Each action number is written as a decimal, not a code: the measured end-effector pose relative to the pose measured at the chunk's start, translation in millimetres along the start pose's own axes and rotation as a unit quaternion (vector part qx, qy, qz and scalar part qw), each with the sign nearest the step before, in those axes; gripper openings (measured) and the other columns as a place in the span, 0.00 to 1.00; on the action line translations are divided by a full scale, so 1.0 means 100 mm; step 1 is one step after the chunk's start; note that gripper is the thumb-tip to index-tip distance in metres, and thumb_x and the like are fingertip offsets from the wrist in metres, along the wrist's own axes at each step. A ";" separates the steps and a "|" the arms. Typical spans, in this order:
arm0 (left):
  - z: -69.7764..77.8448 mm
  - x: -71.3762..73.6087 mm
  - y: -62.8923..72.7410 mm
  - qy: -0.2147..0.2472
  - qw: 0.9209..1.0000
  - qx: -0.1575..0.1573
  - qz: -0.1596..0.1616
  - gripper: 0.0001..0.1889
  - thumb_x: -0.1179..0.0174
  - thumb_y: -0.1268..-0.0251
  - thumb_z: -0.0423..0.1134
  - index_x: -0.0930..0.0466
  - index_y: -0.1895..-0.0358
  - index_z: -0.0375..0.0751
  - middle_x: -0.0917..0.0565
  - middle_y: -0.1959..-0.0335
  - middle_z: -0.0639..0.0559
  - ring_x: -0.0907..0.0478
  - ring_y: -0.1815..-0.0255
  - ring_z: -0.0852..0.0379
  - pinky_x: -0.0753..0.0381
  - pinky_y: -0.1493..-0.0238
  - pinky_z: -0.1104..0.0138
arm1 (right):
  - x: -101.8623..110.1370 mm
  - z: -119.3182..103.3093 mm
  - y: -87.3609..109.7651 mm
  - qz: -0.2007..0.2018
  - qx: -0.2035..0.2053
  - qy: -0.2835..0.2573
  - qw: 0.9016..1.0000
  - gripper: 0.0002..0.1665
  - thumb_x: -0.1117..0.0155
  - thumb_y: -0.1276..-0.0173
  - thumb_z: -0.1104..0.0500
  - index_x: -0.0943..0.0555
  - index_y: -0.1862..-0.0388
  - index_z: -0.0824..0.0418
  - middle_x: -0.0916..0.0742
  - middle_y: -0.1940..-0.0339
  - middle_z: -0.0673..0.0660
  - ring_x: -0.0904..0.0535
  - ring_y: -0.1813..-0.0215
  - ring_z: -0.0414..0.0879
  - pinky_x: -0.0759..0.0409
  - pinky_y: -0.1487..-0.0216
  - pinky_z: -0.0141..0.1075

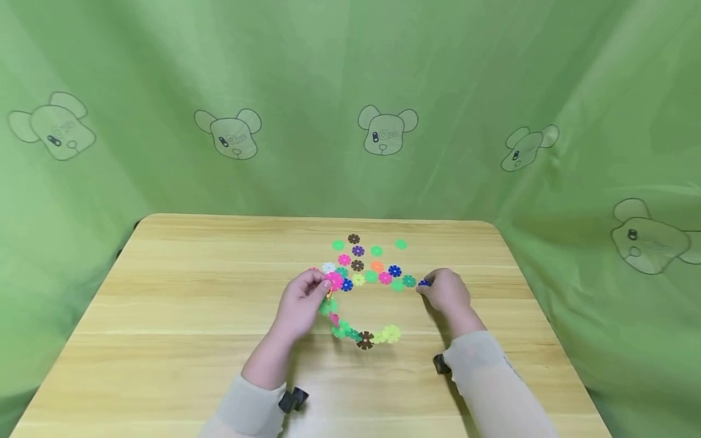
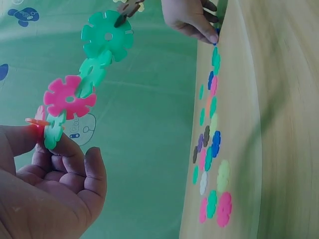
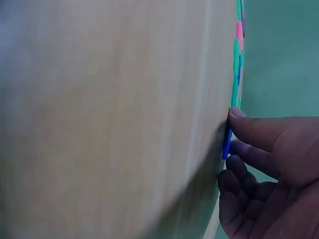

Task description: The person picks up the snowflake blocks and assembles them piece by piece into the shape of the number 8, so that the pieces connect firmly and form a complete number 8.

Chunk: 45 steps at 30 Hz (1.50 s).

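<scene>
A chain of interlocking notched plastic discs (image 1: pixel 365 340) hangs in a curve above the table, in green, pink, brown and yellow. My left hand (image 1: pixel 298 304) pinches its upper end between thumb and fingers, where the left wrist view shows an orange disc (image 2: pixel 37 121) and a green disc (image 2: pixel 54 130). My right hand (image 1: pixel 449 292) is at the right end of the loose discs, thumb and finger on the edges of a blue disc (image 3: pixel 227 139) at the tabletop. The palm partly hides that disc in the head view.
Several loose discs lie flat on the wooden table (image 1: pixel 164 304) beyond the chain, among them an orange disc (image 1: pixel 376 266), a purple disc (image 1: pixel 358 250) and a white disc (image 1: pixel 328 267). A green curtain (image 1: pixel 306 73) with printed bear heads hangs behind the table and at its sides.
</scene>
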State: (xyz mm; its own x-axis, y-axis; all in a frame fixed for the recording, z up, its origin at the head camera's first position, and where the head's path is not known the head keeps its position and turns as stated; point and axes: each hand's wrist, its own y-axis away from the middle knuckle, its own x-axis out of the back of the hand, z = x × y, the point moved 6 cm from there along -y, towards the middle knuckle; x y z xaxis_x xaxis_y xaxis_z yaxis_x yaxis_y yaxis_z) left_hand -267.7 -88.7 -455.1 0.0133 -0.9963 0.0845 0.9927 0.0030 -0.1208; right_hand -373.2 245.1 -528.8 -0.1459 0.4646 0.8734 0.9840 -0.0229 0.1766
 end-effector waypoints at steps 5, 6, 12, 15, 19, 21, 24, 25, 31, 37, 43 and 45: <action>-0.01 0.00 0.01 0.009 1.000 0.011 0.007 0.07 0.42 0.22 0.30 0.19 0.58 0.28 0.17 0.64 0.46 0.23 0.63 0.57 0.19 0.57 0.71 | 0.06 0.04 0.05 0.010 0.014 -0.056 0.998 0.15 0.24 0.29 0.56 0.17 0.57 0.66 0.13 0.60 0.62 0.18 0.56 0.58 0.18 0.52 0.52; -0.01 -0.01 0.02 0.013 1.000 0.013 0.007 0.07 0.42 0.22 0.30 0.19 0.58 0.28 0.17 0.65 0.46 0.23 0.64 0.57 0.19 0.58 0.71 | 0.08 0.01 0.07 0.016 0.023 -0.070 0.997 0.14 0.24 0.30 0.57 0.17 0.59 0.66 0.14 0.62 0.60 0.19 0.59 0.56 0.19 0.56 0.49; -0.04 0.00 0.02 0.031 0.999 0.023 0.024 0.07 0.43 0.22 0.30 0.19 0.60 0.29 0.18 0.67 0.48 0.25 0.66 0.58 0.20 0.60 0.72 | 0.30 -0.57 0.36 0.066 0.102 -0.209 0.970 0.12 0.22 0.32 0.62 0.14 0.57 0.70 0.12 0.67 0.59 0.19 0.70 0.47 0.16 0.69 0.36; -0.04 -0.01 0.02 0.035 0.999 0.019 0.024 0.07 0.42 0.22 0.29 0.19 0.60 0.27 0.18 0.67 0.46 0.25 0.66 0.58 0.20 0.60 0.72 | 0.41 -0.94 0.56 0.061 0.160 -0.299 0.939 0.13 0.25 0.32 0.68 0.14 0.52 0.74 0.10 0.62 0.66 0.14 0.68 0.44 0.11 0.65 0.35; -0.03 -0.06 0.02 0.041 0.999 0.012 0.015 0.08 0.44 0.21 0.30 0.20 0.60 0.27 0.17 0.66 0.47 0.24 0.65 0.59 0.19 0.58 0.71 | 0.44 -1.34 0.81 0.029 0.246 -0.375 0.893 0.10 0.31 0.33 0.77 0.15 0.52 0.78 0.10 0.58 0.72 0.11 0.63 0.42 0.10 0.57 0.36; -0.03 -0.08 0.03 0.045 0.999 0.014 0.015 0.09 0.44 0.20 0.31 0.20 0.60 0.27 0.18 0.67 0.49 0.24 0.65 0.58 0.20 0.59 0.71 | 0.43 -1.47 0.91 0.030 0.287 -0.377 0.880 0.09 0.30 0.34 0.78 0.14 0.55 0.77 0.10 0.58 0.71 0.11 0.62 0.41 0.10 0.57 0.36; -0.03 -0.11 0.04 0.047 0.999 0.011 0.017 0.09 0.44 0.20 0.31 0.20 0.61 0.28 0.20 0.69 0.51 0.25 0.67 0.58 0.21 0.61 0.71 | 0.41 -1.60 1.01 0.050 0.332 -0.350 0.875 0.07 0.28 0.35 0.77 0.12 0.58 0.73 0.09 0.60 0.66 0.12 0.62 0.42 0.11 0.59 0.34; -0.03 -0.12 0.05 0.047 0.999 0.009 0.015 0.09 0.44 0.20 0.31 0.20 0.61 0.28 0.20 0.69 0.51 0.25 0.67 0.58 0.21 0.62 0.71 | 0.40 -1.62 1.03 0.055 0.340 -0.341 0.875 0.07 0.27 0.35 0.76 0.11 0.59 0.71 0.09 0.60 0.64 0.12 0.62 0.42 0.11 0.59 0.33; 0.00 -0.18 0.06 0.037 0.999 -0.011 0.006 0.08 0.41 0.22 0.31 0.18 0.60 0.28 0.20 0.70 0.51 0.26 0.68 0.59 0.21 0.63 0.71 | 0.34 -1.69 1.11 0.059 0.374 -0.315 0.871 0.08 0.27 0.36 0.76 0.10 0.61 0.68 0.08 0.61 0.60 0.12 0.61 0.46 0.10 0.58 0.35; 0.02 -0.18 0.06 0.019 1.000 -0.012 0.003 0.06 0.39 0.24 0.30 0.18 0.62 0.29 0.23 0.74 0.52 0.29 0.73 0.60 0.24 0.70 0.73 | 0.34 -1.74 1.20 0.090 0.437 -0.271 0.853 0.11 0.27 0.38 0.78 0.10 0.63 0.65 0.08 0.63 0.56 0.11 0.62 0.46 0.10 0.59 0.34; 0.05 -0.20 0.06 0.012 1.000 -0.020 -0.012 0.06 0.38 0.24 0.30 0.17 0.60 0.28 0.20 0.73 0.50 0.27 0.72 0.59 0.21 0.69 0.72 | 0.34 -1.74 1.24 0.108 0.462 -0.264 0.840 0.13 0.27 0.40 0.80 0.10 0.63 0.65 0.08 0.64 0.56 0.11 0.63 0.47 0.11 0.59 0.33; 0.07 -0.21 0.06 0.005 0.999 -0.025 -0.028 0.05 0.37 0.25 0.30 0.15 0.59 0.29 0.19 0.71 0.50 0.26 0.71 0.59 0.21 0.68 0.72 | 0.31 -1.74 1.24 0.099 0.468 -0.265 0.837 0.14 0.27 0.40 0.80 0.10 0.63 0.65 0.08 0.63 0.56 0.11 0.62 0.47 0.10 0.59 0.34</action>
State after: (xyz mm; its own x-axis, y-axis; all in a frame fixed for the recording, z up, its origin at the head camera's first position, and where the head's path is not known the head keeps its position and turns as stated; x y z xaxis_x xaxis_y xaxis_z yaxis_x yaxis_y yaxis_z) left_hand -261.1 -67.0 -451.0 -0.0441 -0.9956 0.0821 0.9846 -0.0572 -0.1651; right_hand -273.5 102.9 -401.1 -0.1500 0.8667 0.4758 0.6680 0.4436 -0.5975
